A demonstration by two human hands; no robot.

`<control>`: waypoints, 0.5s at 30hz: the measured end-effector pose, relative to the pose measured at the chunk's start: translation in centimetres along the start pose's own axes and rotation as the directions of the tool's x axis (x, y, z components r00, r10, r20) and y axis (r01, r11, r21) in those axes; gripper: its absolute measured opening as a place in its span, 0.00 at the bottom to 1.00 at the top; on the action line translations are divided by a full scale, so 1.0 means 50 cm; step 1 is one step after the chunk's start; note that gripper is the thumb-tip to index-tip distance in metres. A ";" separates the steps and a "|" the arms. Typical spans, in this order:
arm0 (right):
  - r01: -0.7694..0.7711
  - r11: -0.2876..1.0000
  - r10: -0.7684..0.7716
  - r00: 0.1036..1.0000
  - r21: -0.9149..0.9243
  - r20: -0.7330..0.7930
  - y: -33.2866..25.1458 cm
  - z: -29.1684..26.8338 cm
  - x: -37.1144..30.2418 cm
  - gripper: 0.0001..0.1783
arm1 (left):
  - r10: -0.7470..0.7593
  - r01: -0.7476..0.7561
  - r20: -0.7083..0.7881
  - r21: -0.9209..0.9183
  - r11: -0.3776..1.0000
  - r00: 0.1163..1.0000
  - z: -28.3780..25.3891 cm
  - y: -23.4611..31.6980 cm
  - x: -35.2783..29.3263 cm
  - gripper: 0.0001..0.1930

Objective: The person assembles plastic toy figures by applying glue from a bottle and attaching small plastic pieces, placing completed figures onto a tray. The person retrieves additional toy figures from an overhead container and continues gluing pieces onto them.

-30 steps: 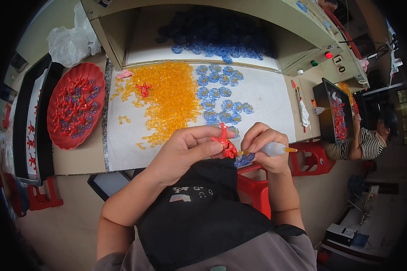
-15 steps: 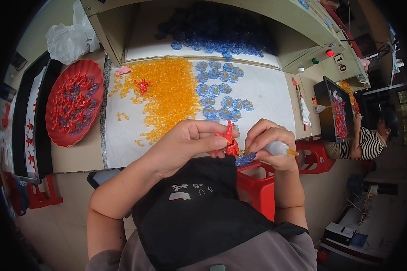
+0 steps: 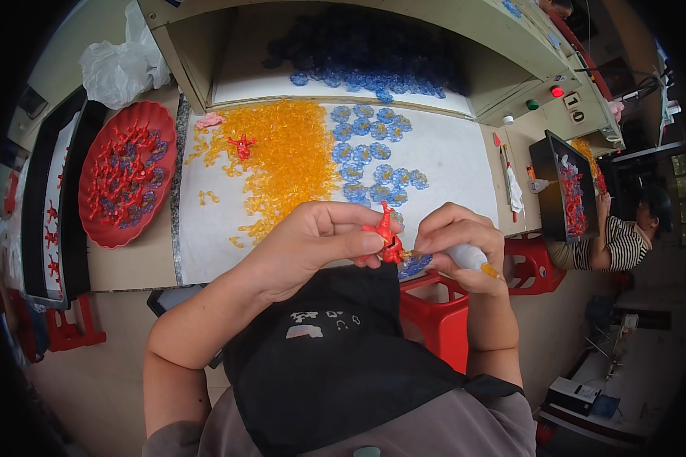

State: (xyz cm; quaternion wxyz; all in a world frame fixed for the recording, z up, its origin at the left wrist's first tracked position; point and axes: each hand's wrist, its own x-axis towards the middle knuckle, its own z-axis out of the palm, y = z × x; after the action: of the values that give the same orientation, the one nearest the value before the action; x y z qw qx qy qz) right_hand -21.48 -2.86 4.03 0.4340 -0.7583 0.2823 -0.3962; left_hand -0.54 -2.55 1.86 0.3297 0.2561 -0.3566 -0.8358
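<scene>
Above the near edge of the work table, my left hand (image 3: 312, 242) pinches a small red plastic figurine (image 3: 389, 240) between thumb and fingers. Close on its right, my right hand (image 3: 465, 228) is closed, with thumb and fingertips on a small yellow piece (image 3: 408, 254) that meets the figurine's lower part. Tucked in the same hand is a white squeeze bottle (image 3: 467, 257), its amber tip pointing down and right, away from the figurine. A clear blue disc-like piece (image 3: 415, 266) shows just below the fingertips; whether it joins the figurine I cannot tell.
Loose yellow pieces (image 3: 290, 152) and blue flower-shaped pieces (image 3: 381, 152) cover white paper. A red dish (image 3: 91, 221) of figurines and a black tray (image 3: 75, 259) lie left. Right are another black tray (image 3: 545, 171), a red stool (image 3: 442, 305) and a co-worker (image 3: 617, 240). A shelf (image 3: 187, 68) overhangs the back.
My right hand has turned slightly, and the squeeze bottle's amber tip has swung lower. My left hand and the red figurine stay nearly in place.
</scene>
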 end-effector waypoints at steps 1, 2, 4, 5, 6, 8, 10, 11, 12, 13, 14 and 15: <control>0.027 0.999 -0.027 0.999 -0.018 0.025 0.000 -0.002 -0.001 0.11 | 0.001 -0.001 0.000 0.000 1.000 1.000 0.001 0.001 -0.001 0.13; 0.055 0.998 -0.053 0.997 -0.036 0.051 -0.001 -0.005 -0.001 0.11 | -0.013 0.013 0.000 0.015 1.000 1.000 0.001 0.004 -0.001 0.14; 0.082 0.995 -0.076 0.993 -0.063 0.088 -0.004 -0.007 0.005 0.10 | -0.025 0.025 -0.006 0.028 0.999 1.000 -0.001 0.004 -0.001 0.15; 0.109 0.990 -0.097 0.988 -0.090 0.122 -0.005 -0.008 0.008 0.10 | -0.046 0.046 0.000 0.025 0.999 0.999 -0.003 0.003 -0.001 0.15; 0.109 0.990 -0.097 0.988 -0.092 0.121 -0.006 -0.008 0.007 0.10 | -0.067 0.067 0.010 0.024 0.997 0.998 -0.003 0.002 0.000 0.15; 0.084 0.990 -0.072 0.991 -0.115 0.109 -0.008 -0.009 0.005 0.11 | -0.059 0.058 0.016 0.020 0.998 0.998 -0.002 0.002 0.001 0.15; 0.080 0.989 -0.068 0.992 -0.122 0.103 -0.011 -0.007 0.007 0.11 | -0.047 0.047 0.017 0.016 0.999 0.999 -0.001 0.002 0.000 0.15; 0.074 0.989 -0.062 0.994 -0.129 0.095 -0.013 -0.006 0.008 0.12 | -0.057 0.057 0.009 0.007 0.998 0.998 0.001 0.003 -0.002 0.15; 0.074 0.989 -0.062 0.994 -0.130 0.095 -0.014 -0.006 0.007 0.12 | -0.067 0.067 0.002 -0.003 0.998 0.998 0.002 0.003 -0.003 0.15; 0.079 0.986 -0.063 0.992 -0.145 0.113 -0.015 -0.007 0.007 0.13 | -0.066 0.066 0.003 -0.003 0.998 0.998 0.001 0.002 -0.003 0.15; 0.084 0.983 -0.063 0.989 -0.161 0.131 -0.015 -0.007 0.006 0.13 | -0.065 0.065 0.005 0.000 0.998 0.998 0.000 0.000 -0.003 0.15; 0.084 0.983 -0.063 0.990 -0.161 0.130 -0.018 -0.008 0.007 0.13 | -0.064 0.064 0.007 0.002 0.998 0.998 -0.001 0.000 -0.002 0.15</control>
State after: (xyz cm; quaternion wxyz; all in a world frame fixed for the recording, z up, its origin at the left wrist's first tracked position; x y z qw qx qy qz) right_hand -21.54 -2.90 5.06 0.3711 -0.8249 0.2587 -0.3389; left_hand -0.42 -2.48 1.84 0.3014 0.2645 -0.3504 -0.8464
